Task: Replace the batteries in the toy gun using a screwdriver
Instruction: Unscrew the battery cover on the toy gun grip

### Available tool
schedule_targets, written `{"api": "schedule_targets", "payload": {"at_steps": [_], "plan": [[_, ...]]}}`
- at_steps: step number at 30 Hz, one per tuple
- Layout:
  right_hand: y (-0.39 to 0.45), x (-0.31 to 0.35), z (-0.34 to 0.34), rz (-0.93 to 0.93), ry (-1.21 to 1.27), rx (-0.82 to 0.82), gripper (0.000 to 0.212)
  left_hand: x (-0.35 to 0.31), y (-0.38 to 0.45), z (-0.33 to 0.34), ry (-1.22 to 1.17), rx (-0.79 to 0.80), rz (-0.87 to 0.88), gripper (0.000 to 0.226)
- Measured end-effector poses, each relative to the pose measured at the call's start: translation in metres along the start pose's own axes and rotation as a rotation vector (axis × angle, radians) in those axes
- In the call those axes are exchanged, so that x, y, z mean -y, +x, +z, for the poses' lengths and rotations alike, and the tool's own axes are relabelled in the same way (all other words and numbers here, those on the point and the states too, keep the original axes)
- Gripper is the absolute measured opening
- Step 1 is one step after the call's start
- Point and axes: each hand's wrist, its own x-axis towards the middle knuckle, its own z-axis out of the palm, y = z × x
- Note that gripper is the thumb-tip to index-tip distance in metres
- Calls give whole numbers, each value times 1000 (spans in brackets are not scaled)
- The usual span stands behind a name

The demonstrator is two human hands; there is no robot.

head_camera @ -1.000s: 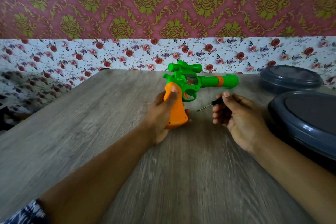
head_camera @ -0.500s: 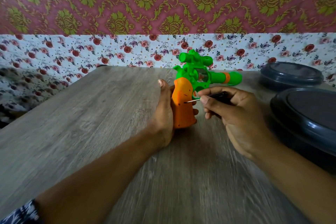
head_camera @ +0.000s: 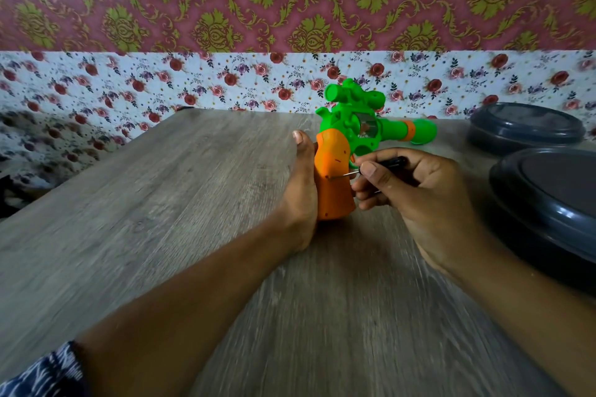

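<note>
Working at the first stage of the job, the person is only just getting at the battery compartment: the cover on the orange grip looks to be in place, no screw is lying loose anywhere in view, and no batteries, old or new, are showing. Judging from that, the unscrewing, the battery swap and the closing-up are all waiting to be done.

The toy gun [head_camera: 358, 138] is standing upright on its grip on the wooden table [head_camera: 167, 203], green barrel pointing right toward the two dark round containers [head_camera: 548, 193] at the table's right edge. The left hand [head_camera: 301, 190] is grasping the grip from its left side, thumb lying straight up along the orange plastic, the other fingers hidden behind it, so their curl is not visible. The right hand [head_camera: 416, 193] is clenched around the black handle of the screwdriver [head_camera: 361, 171], thumb and forefinger pinching near the shaft. The thin metal tip is meeting a small hole in the side of the grip, most likely the cover screw.
</note>
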Motion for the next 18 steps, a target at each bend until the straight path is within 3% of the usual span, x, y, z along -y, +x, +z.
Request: {"api": "schedule_targets", "payload": {"at_steps": [9, 13, 18], "plan": [[-1, 3, 3, -98, -298, -2, 6, 2, 1, 5, -31, 1, 36, 73], [12, 16, 3, 20, -364, 97, 15, 3, 3, 6, -82, 11, 2, 78], [33, 37, 2, 171, -453, 285, 13, 3, 4, 2, -98, -4, -5, 79]]}}
